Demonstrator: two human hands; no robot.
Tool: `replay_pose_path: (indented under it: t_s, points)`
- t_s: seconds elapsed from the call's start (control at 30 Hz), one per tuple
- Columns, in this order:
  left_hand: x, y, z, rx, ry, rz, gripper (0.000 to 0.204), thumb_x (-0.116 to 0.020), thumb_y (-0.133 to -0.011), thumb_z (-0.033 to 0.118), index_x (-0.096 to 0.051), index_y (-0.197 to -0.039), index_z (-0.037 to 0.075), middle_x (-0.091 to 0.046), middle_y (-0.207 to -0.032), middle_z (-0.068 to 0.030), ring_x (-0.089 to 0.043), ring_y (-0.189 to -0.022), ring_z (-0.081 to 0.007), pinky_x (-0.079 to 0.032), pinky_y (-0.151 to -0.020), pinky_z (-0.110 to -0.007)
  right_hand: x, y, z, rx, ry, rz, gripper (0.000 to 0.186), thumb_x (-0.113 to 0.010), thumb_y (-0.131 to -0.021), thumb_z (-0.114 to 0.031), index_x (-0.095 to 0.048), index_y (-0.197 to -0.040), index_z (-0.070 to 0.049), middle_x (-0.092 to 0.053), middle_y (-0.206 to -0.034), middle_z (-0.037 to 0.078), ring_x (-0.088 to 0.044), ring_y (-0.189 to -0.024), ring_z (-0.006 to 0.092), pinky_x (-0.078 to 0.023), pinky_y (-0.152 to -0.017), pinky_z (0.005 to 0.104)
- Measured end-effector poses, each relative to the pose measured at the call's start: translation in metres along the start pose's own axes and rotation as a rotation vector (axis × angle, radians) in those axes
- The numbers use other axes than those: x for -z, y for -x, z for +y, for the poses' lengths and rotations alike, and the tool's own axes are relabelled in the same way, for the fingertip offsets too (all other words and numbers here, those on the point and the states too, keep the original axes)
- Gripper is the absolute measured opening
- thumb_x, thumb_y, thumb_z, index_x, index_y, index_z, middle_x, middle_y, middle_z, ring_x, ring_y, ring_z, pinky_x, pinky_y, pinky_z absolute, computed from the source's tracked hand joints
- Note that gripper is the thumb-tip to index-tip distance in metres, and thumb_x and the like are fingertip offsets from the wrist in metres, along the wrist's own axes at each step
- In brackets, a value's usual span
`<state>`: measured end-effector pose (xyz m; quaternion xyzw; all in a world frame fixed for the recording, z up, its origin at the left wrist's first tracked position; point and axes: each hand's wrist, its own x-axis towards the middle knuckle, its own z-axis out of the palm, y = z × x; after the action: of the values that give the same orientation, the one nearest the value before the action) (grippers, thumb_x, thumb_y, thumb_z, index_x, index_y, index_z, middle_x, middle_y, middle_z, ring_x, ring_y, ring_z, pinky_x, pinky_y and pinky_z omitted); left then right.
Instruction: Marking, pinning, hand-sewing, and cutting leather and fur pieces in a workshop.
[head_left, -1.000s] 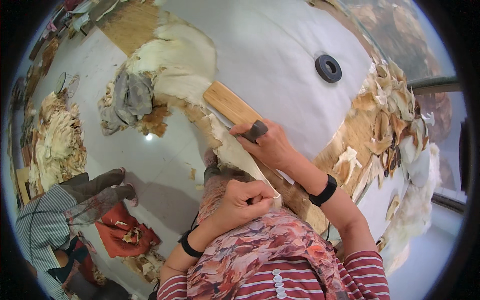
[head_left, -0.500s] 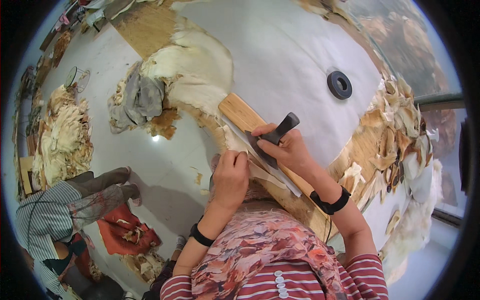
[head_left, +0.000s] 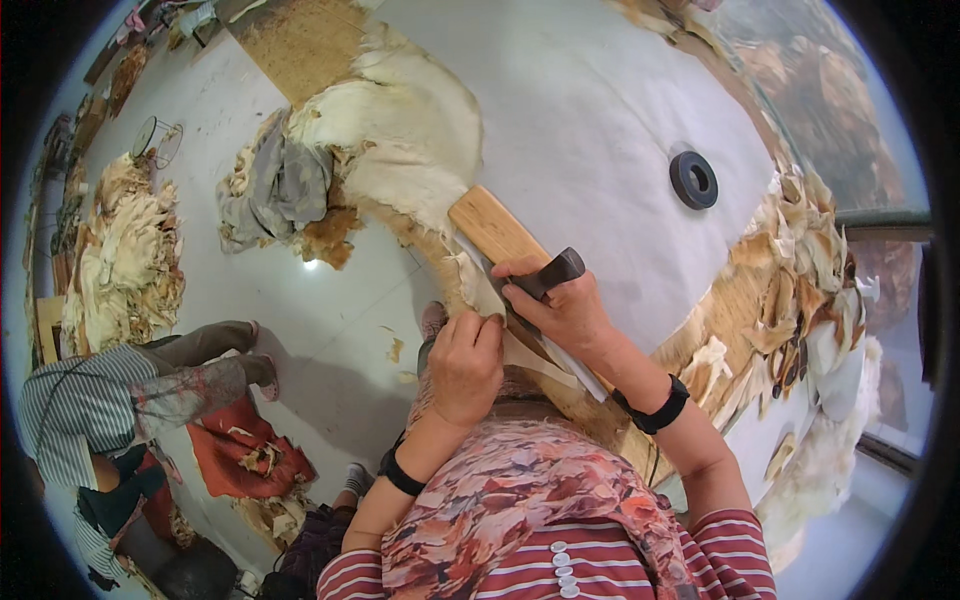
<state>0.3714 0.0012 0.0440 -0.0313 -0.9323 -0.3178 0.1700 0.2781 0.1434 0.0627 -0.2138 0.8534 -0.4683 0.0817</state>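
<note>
A: In the head view, your right hand [head_left: 565, 310] is gripping the dark tool [head_left: 558, 272], fingers closed.
B: Your left hand [head_left: 467, 367] is pinching the pale hide [head_left: 464, 280] beside the wooden board [head_left: 495, 222]. Work is seemingly going on, unfinished; how much is remaining, I cannot tell.

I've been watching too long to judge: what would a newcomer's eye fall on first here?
Probably the dark tool in the right hand, over the wooden board just right of centre. Next, the black ring on the pale sheet at upper right. Then the bright red cloth on the floor at lower left, beside a bent-over person.
</note>
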Motion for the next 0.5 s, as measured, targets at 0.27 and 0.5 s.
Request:
replay_pose_path:
  t_s: [0.27, 0.5]
  points:
    - [0.002, -0.004, -0.002, 0.068, 0.096, 0.001, 0.012, -0.066, -0.078, 0.001, -0.065, -0.090, 0.003, -0.051, -0.080, -0.0110, -0.057, -0.075, -0.0304, -0.048, -0.065, -0.041, 0.001, 0.001, 0.000, 0.005, 0.072, -0.031, 0.021, -0.073, -0.083, -0.015, -0.072, -0.104, -0.013, -0.059, -0.067, 0.014, -0.057, -0.051, 0.0278, -0.047, -0.051, 0.0355]
    - [0.011, -0.006, -0.002, 0.225, 0.317, -0.037, 0.011, -0.068, -0.080, 0.001, -0.065, -0.091, 0.002, -0.053, -0.080, -0.0117, -0.058, -0.074, -0.0317, -0.047, -0.064, -0.041, 0.002, 0.007, 0.000, 0.048, 0.014, -0.046, 0.020, -0.073, -0.081, -0.012, -0.071, -0.101, -0.013, -0.067, -0.076, 0.011, -0.063, -0.065, 0.0320, -0.051, -0.060, 0.0402]
